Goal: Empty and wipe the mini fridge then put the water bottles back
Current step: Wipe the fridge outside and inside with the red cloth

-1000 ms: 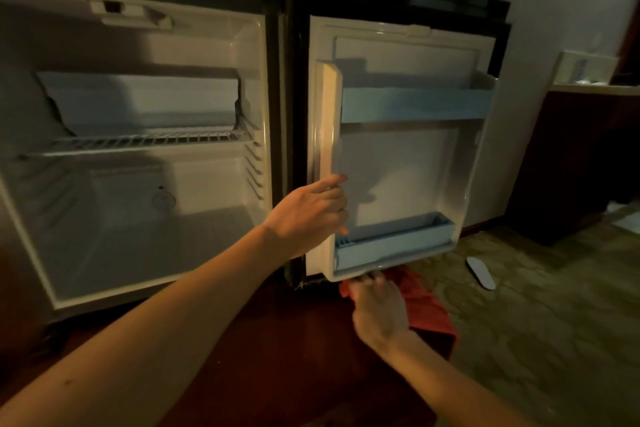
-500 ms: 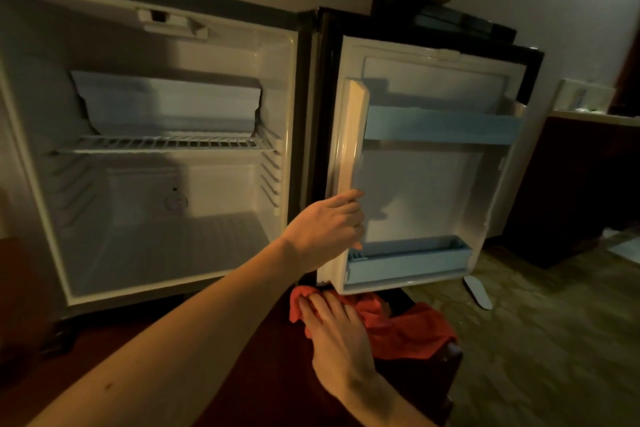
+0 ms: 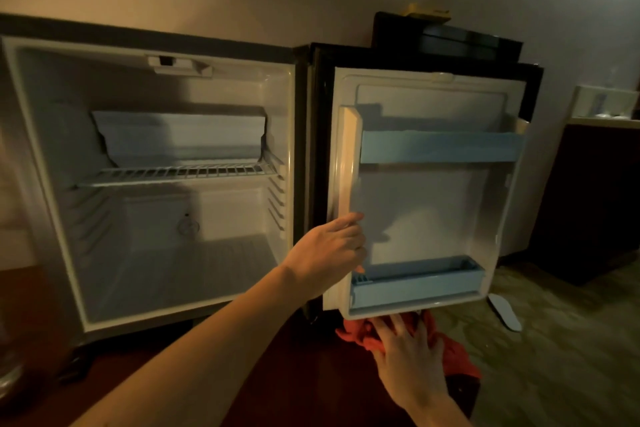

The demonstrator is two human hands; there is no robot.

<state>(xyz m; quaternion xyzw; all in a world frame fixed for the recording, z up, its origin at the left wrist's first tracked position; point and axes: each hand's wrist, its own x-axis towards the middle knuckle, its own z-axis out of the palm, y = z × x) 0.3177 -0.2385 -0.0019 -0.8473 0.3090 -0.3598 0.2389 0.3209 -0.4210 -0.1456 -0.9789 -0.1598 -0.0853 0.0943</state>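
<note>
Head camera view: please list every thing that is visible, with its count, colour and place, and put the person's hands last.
mini fridge: one, white inside, left, open.
wire shelf: one, white, mid-height inside the fridge.
fridge door: one, white inside, swung open to the right.
door racks: two, light blue, upper and lower on the door.
cloth: one, red, below the door.
slipper: one, white, on the floor at right.
left hand: holds the door's inner edge.
right hand: fingers spread on the cloth.
</note>
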